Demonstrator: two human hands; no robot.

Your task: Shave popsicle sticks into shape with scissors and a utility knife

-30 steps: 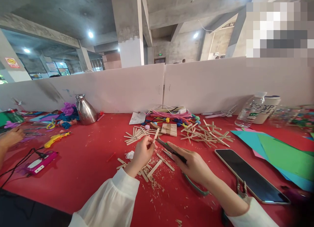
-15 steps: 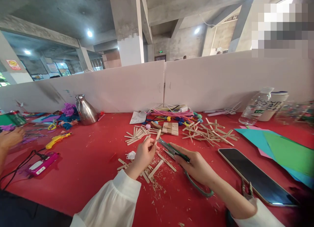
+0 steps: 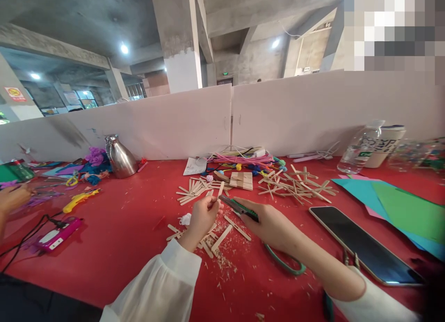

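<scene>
My left hand (image 3: 200,220) pinches a wooden craft stick (image 3: 221,190) that points upward from the fingertips. In my right hand (image 3: 273,224) is a utility knife (image 3: 245,209) with a green and black handle, its blade end at the stick near my left fingers. The exact contact of blade and wood is too small to make out. Below the hands lie several loose craft sticks (image 3: 221,239) among wood shavings (image 3: 225,266). A green handle loop (image 3: 287,267), seemingly of scissors, shows under my right wrist, partly hidden.
Behind the hands lie a bundle of sticks (image 3: 241,181) and a stick pile (image 3: 302,185). A phone (image 3: 365,245), coloured paper (image 3: 399,206) and a bottle (image 3: 359,148) are right. Left are a steel jug (image 3: 120,158), a power strip (image 3: 59,234) and another person's hand (image 3: 14,199).
My right hand and the knife have shifted slightly left, the blade end moving toward my left fingers. The held stick has moved a little left. My left hand stays nearly in place.
</scene>
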